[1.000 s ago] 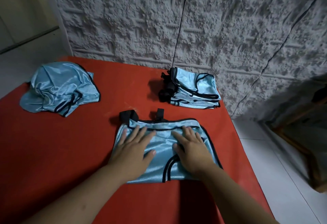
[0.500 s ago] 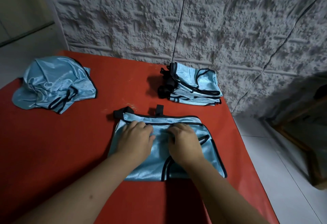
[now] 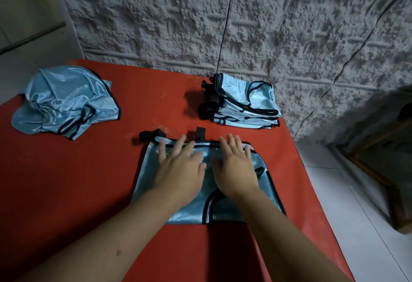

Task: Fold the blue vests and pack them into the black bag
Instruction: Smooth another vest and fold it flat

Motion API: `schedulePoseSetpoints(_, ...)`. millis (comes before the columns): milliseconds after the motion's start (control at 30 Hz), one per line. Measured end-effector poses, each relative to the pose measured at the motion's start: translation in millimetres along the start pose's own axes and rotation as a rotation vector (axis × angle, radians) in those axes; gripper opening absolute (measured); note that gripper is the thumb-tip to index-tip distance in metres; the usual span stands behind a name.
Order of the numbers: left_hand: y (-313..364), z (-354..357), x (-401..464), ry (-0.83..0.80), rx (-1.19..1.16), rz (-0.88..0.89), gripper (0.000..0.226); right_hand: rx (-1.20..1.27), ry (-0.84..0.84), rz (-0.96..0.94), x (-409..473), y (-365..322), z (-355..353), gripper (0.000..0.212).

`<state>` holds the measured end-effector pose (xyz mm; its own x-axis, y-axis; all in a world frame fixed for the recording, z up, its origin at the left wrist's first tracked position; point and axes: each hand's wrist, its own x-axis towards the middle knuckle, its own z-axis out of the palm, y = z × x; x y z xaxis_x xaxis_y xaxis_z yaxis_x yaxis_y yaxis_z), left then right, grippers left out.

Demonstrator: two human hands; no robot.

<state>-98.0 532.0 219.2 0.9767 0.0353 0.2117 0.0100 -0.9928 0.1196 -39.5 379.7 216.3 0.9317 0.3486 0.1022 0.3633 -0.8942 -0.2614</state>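
A light blue vest (image 3: 265,170) with black trim lies folded flat in the middle of the red table (image 3: 66,181). My left hand (image 3: 180,168) and my right hand (image 3: 234,165) press side by side on it, palms down, fingers straight and reaching its far edge. Black straps stick out past that edge. A neat stack of folded blue vests (image 3: 245,103) sits at the far right by the wall. A crumpled heap of blue vests (image 3: 64,101) lies at the far left. No black bag is in view.
A rough grey wall (image 3: 245,25) rises right behind the table, with a thin black cable (image 3: 226,23) hanging down it. White floor tiles (image 3: 356,226) lie to the right of the table edge, and a wooden piece of furniture (image 3: 392,159) stands further right.
Half a second ago both hands had curled fingers bunched near the vest's far edge. Now the fingers are stretched out flat, reaching that edge and pressing the fabric down.
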Motion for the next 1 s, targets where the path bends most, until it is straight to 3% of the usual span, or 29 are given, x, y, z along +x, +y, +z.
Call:
schedulePoseSetpoints(67, -6.0, 7.8, -4.3, -0.185, 0.023, -0.021, 0.06, -0.048, -0.121, 0.052, -2.8, 3.2, 4.7, 0.069)
schedulePoseSetpoints(133, -15.5, 14.6, -4.4, -0.252, 0.031, -0.066, 0.07, -0.101, -0.172, 0.134, -1.8, 10.7, 5.7, 0.07)
schedulePoseSetpoints(300, -17.2, 14.8, -2.3, -0.276, 0.033, -0.06, 0.083, -0.042, -0.152, 0.309, 1.2, 31.2, -7.0, 0.064)
schedulePoseSetpoints(367, -15.6, 10.6, -4.2, -0.272, 0.016, -0.066, 0.084, 0.02, -0.064, 0.397, -2.0, 38.1, -18.0, 0.061)
schedulePoseSetpoints(433, -11.0, 5.2, -4.9, -0.235, -0.012, -0.043, 0.079, 0.07, 0.062, 0.535, -2.7, 48.0, -31.9, 0.05)
schedulePoseSetpoints(533, 0.2, -1.0, -5.8, -0.236, -0.072, 0.065, 0.069, 0.164, 0.033, 0.647, -1.8, 60.5, -42.5, 0.037)
schedulePoseSetpoints(767, 3.2, 16.1, -15.8, -0.304, 0.021, 0.101, 0.069, 0.167, -0.08, 0.566, 8.6, 64.0, -34.0, 0.03)
schedulePoseSetpoints(1000, 9.0, 15.7, -26.6, -0.302, 0.036, 0.091, 0.069, 0.4, -0.116, 0.525, 9.9, 68.4, -47.2, 0.023)
